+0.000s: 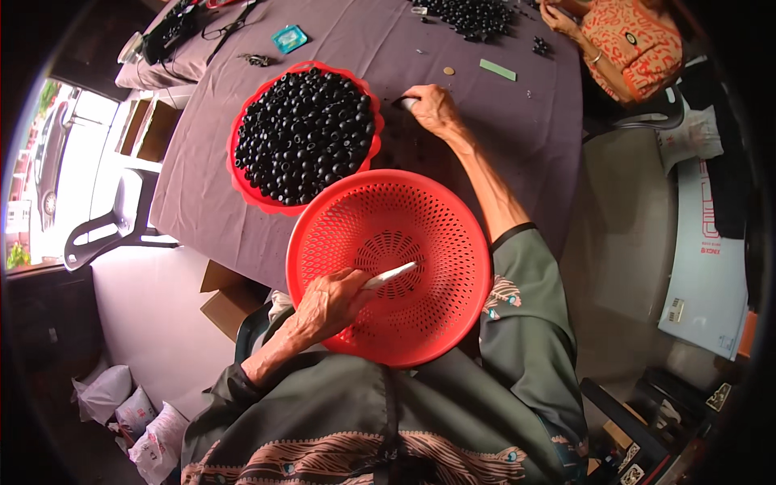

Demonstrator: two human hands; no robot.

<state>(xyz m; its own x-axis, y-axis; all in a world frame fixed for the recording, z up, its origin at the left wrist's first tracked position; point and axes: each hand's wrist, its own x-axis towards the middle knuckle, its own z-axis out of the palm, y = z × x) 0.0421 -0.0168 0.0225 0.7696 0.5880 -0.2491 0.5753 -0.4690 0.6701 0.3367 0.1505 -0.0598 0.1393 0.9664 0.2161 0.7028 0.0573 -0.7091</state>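
Observation:
My left hand [330,305] is closed round a slim white tool [391,275] that points over the inside of a red plastic colander [461,234]. The colander sits at my lap against the table edge, and no black pieces show in it. Beyond it to the left, a red scalloped basket [378,137] is heaped with small black hollow caps or beads [307,133]. My right hand [434,110] rests low over the table to the right of that basket. Its fingers are closed on a small pale thing with a dark end [406,103], too hidden to name.
A purple cloth [517,153] covers the table. On it lie a teal packet [289,39], a green strip [497,69], a small round disc [449,71] and a far pile of black pieces [473,18]. Another person's arm [594,52] is at the far right. Cardboard boxes [225,311] stand lower left.

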